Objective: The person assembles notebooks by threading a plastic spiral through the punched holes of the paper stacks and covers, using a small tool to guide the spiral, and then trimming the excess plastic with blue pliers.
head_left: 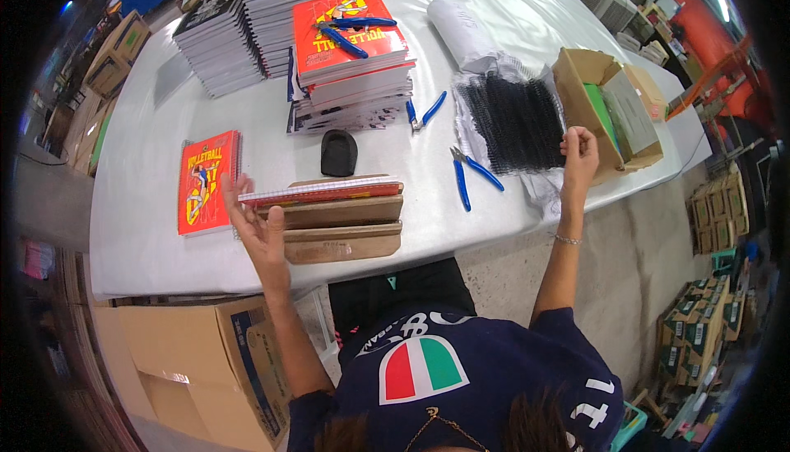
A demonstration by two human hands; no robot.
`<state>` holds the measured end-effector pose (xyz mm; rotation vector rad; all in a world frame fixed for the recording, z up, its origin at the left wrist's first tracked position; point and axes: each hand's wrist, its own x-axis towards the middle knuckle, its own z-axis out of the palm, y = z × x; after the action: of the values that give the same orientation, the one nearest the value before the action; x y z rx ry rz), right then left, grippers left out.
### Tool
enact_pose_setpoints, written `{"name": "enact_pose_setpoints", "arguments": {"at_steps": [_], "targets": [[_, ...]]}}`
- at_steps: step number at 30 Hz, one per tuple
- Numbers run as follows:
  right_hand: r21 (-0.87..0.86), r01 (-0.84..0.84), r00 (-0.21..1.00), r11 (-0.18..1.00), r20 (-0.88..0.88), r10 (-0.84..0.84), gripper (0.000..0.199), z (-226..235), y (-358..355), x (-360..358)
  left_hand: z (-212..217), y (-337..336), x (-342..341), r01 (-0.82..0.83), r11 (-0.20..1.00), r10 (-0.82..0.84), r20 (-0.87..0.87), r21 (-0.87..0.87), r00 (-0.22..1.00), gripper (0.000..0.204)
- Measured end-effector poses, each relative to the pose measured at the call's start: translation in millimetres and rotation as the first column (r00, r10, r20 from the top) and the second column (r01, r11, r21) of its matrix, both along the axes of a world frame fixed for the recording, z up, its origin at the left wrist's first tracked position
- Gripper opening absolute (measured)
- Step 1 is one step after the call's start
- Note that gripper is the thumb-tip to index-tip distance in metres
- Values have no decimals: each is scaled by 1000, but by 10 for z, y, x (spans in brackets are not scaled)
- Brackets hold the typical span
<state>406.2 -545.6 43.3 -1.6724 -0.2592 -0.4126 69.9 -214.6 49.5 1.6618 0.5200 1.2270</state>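
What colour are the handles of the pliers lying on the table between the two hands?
Blue handles on the pliers, seen clearly in the head view.

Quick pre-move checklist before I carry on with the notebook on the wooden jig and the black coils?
1. Notebook seated on wooden jig: ok.
2. Left hand at notebook's left end, open: ok.
3. Right hand at the black coils: ok; coil pinched: cannot tell.
4. Blue pliers lying between jig and coils: ok.
5. Black pad apart from jig: ok.
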Motion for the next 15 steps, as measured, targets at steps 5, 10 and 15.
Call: {"name": "enact_pose_setpoints", "arguments": {"at_steps": [5, 10, 15], "targets": [[359, -169, 982, 918, 143, 125, 18, 502, 367, -425, 184, -468, 158, -226, 806, 390, -204, 547, 898, 69], [158, -593, 804, 790, 170, 570, 17, 746, 852, -866, 215, -775, 381, -65, 788, 345, -352, 613, 870, 61], [-154, -855, 519, 496, -238, 821, 16, 666, 1241, -1246, 243, -798, 662, -8, 816, 306, -420, 578, 854, 52]]}}
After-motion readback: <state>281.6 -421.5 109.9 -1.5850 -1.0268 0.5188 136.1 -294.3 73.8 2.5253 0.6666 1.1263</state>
